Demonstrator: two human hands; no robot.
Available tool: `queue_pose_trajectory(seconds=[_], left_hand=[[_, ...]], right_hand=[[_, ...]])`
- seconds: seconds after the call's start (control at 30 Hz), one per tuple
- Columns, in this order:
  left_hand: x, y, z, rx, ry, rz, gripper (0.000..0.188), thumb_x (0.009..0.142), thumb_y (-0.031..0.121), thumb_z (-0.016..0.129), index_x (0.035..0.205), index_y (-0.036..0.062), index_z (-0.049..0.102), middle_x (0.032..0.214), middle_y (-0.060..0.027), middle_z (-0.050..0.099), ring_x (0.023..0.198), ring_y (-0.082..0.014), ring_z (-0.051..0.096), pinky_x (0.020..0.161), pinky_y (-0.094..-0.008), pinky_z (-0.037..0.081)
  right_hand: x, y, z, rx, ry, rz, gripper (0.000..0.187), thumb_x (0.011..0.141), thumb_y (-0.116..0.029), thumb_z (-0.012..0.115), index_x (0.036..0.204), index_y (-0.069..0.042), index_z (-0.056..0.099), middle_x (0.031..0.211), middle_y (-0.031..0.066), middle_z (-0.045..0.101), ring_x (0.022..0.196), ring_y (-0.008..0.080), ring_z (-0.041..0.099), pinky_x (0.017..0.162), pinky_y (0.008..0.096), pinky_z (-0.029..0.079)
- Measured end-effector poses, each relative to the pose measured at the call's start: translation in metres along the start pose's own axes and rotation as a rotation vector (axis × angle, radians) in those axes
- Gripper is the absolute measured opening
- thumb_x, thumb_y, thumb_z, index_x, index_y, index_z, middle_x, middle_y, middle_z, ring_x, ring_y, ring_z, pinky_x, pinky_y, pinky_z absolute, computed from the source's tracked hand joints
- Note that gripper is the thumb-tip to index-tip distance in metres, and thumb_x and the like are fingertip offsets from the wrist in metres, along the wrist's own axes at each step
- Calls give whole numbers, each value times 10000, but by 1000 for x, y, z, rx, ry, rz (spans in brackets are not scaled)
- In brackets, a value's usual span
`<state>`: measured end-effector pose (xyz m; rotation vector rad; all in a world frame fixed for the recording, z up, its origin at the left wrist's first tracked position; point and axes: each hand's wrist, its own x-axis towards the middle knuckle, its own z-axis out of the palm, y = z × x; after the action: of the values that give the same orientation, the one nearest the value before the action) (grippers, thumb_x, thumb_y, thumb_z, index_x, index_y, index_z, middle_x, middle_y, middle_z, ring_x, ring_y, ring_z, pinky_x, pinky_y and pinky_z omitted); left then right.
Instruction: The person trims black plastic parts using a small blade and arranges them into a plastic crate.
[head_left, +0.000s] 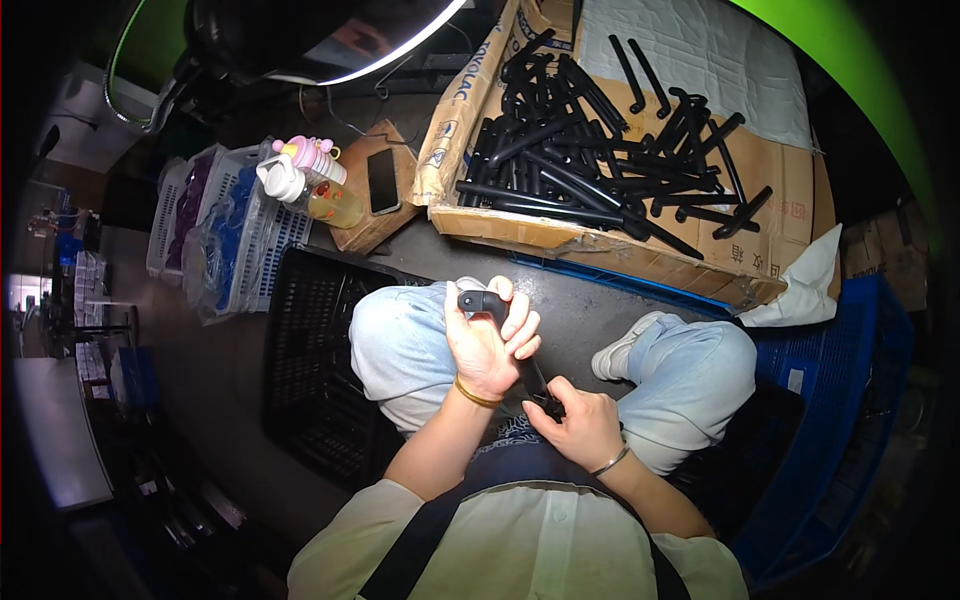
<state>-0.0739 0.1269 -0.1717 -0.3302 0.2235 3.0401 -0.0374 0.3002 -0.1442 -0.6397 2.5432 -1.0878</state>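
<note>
Over my lap, my left hand (488, 345) is closed round a black tube with a bent, hooked end (484, 301), its palm turned up. The hooked end, with a small hole in it, pokes out past my thumb. From there the shaft slants down to the right, toward my body. My right hand (585, 425) is closed at the lower end of the same tube, fingers curled. Whether it also holds something small there, I cannot tell. Beyond my hands, a pile of similar black hooked tubes (570, 165) lies in an open cardboard box (600, 252).
A black crate (310, 400) stands left of my knees, and a blue crate (830, 400) is at the right. On a small brown stand (375, 235) are a phone (382, 182) and bottles (335, 205). White baskets (262, 225) stand farther left. A lamp (300, 40) overhangs the upper left.
</note>
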Motion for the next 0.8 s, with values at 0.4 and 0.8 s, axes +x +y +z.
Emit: queue_pose_trajectory(seconds=[0.4,0.8], left_hand=[[9,-70,-12,736,21,-214,594,1022,497,358,1413,54,423,1260,-102,590,1090,-187,578,1002,-370,448],[-21,-12,41,733,-3,-6,339,1023,332,480,1116,13,547,811,-48,602,669,-132,592,625,-290,486]], right_hand=[[-60,60,-84,564,693,449,239,908,-197,666,794,-16,559,618,20,534,570,68,447,506,289,396],[-34,34,-32,664,212,204,282,933,-108,586,1182,25,570,829,-39,498,704,41,418,628,191,354]])
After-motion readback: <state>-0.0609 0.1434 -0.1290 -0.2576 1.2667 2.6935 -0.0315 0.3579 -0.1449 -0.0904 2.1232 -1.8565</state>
